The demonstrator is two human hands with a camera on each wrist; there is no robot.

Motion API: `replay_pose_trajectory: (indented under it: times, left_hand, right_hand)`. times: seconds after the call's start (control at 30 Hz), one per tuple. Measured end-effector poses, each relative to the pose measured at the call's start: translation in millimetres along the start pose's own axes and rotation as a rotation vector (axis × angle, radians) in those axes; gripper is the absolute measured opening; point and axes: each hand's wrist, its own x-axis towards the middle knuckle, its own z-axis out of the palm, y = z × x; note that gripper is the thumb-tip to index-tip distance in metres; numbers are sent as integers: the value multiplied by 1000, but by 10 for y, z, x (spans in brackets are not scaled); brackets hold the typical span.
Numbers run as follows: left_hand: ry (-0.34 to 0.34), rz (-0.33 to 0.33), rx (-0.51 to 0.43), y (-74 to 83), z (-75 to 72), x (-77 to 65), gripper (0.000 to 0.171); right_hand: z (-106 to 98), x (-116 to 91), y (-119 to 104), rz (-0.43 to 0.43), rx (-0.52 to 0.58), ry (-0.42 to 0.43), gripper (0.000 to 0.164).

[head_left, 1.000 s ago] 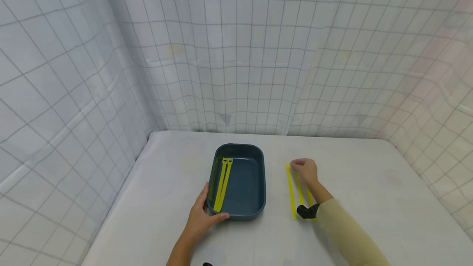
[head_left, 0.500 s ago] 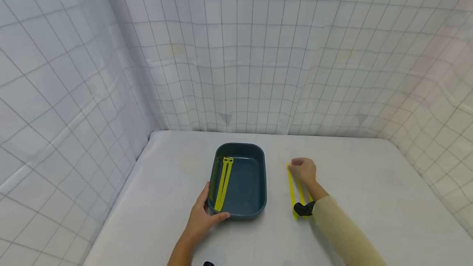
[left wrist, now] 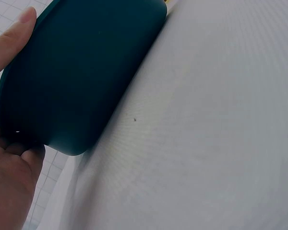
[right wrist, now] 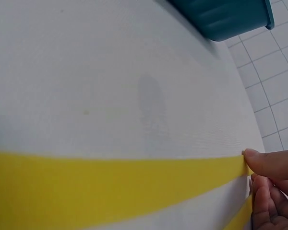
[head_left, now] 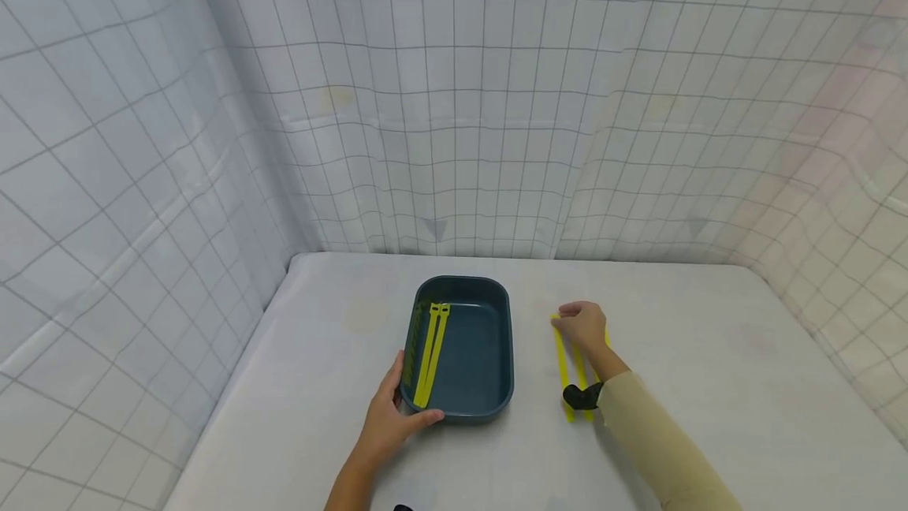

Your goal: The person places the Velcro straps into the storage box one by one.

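Observation:
A dark teal tray [head_left: 474,365] stands on the white table, with two yellow cable straps [head_left: 430,357] lying side by side along its left side. My left hand [head_left: 385,426] grips the tray's near left corner, thumb over the near rim and fingers against the left wall. To the right of the tray, more yellow straps lie lengthwise on the table. At the far end of the leftmost yellow cable strap [right wrist: 134,184], my right hand [head_left: 585,327] pinches it between thumb and finger. My forearm partly covers the other straps [head_left: 580,369].
White table cloth [head_left: 340,337] surrounds the tray and straps. Gridded white curtains [head_left: 454,140] close off the back and both sides. A black wrist device [head_left: 583,397] sits on my right wrist, above the straps.
My right hand has shifted slightly left, and its fingertips have come onto the leftmost strap's far end. My left hand keeps its hold on the tray.

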Motion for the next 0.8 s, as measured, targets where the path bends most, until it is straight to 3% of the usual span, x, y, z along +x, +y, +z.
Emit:
replay_pose_trajectory:
  times: [0.23,0.8]
  left_hand:
    - [-6,-6,3,-33,-2,18,109]
    - [-14,-16,-11,-12,-7,12,109]
  right_hand:
    - [-33,50,-24,65,-6,-49,25]
    - [-77,93,-20,-89,-183,-169,16]
